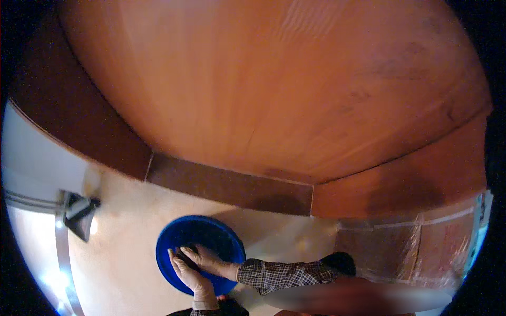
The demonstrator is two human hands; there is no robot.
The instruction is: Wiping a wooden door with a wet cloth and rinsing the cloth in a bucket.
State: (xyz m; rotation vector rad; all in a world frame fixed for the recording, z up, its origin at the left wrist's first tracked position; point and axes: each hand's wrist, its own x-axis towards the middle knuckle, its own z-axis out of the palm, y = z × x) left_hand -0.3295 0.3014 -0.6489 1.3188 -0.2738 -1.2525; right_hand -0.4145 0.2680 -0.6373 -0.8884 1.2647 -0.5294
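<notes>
A round blue basin (166, 254) lies below my hands, its inside dark. My left hand (191, 276), in a pale glove, reaches up from the bottom over the basin's near part, fingers extended. From the right comes my right hand (209, 262), also in a pale glove, below a black-and-white checked sleeve. The palms face each other at a slant, with a small dark item (188, 260) between them. What that item is cannot be made out, and fingers hide part of it.
A pale surface (122, 245) surrounds the basin. Beyond it stand a brown low panel (233, 189) and a large orange-brown surface (237, 98). A dark metal fitting (79, 215) is at the left. Plastic-wrapped brown cartons (395, 247) stand at the right. A blurred patch covers the lower right.
</notes>
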